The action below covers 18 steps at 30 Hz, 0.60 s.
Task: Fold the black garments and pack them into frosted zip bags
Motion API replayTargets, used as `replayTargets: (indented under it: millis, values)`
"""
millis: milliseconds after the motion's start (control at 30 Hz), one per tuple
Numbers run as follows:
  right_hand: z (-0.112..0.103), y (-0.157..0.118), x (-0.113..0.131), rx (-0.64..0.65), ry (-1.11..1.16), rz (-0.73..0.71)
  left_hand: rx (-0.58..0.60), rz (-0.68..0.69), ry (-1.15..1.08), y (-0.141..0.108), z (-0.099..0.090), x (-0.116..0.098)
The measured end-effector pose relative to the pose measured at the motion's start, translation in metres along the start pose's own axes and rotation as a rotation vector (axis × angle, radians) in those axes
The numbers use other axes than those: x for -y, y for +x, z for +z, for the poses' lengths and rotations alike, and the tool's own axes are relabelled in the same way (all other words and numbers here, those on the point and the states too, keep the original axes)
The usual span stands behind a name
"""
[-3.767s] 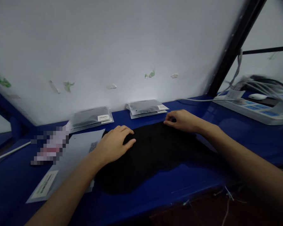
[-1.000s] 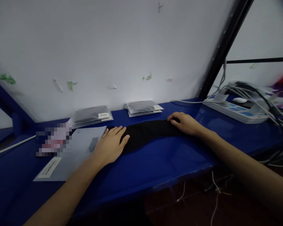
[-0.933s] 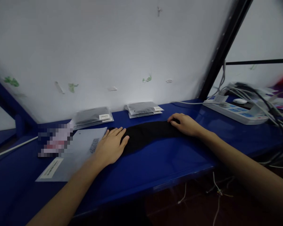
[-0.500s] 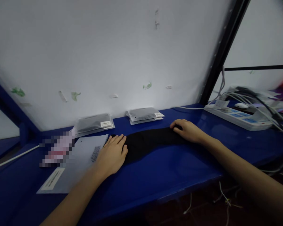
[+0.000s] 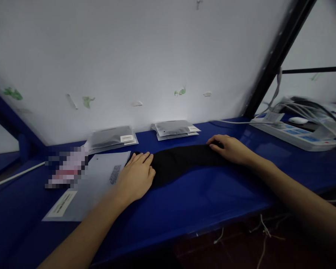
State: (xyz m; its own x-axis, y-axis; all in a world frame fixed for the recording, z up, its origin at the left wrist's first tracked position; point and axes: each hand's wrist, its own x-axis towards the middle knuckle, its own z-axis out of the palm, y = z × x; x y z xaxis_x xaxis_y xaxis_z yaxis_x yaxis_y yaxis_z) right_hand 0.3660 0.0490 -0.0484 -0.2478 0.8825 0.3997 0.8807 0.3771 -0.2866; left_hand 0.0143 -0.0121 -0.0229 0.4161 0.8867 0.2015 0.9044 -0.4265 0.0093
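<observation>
Matt, soft-looking black cloth (image 5: 179,158), smooth with faint creases, contrasts with the glossy, smooth blue surface of the bench (image 5: 207,198). The flat bag (image 5: 96,179) and the two stacks of bags, left (image 5: 110,138) and right (image 5: 172,129), appear to be frosted, translucent plastic bearing matt, paper-like labels. The power strip (image 5: 294,134) appears to be smooth plastic; the wall (image 5: 114,56) is matt, with scuffed, peeling patches.

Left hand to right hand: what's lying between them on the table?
The black cloth spans the stretch between left hand and right hand, lying on the blue table. Head view shows it.
</observation>
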Motion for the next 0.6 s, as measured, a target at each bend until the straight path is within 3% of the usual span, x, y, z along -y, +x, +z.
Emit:
replayTargets:
  millis: [600]
  values:
    - [-0.0002, -0.0008, 0.0004, -0.010, -0.016, 0.021, -0.007, -0.017, -0.010, -0.0005, -0.0051, -0.0044]
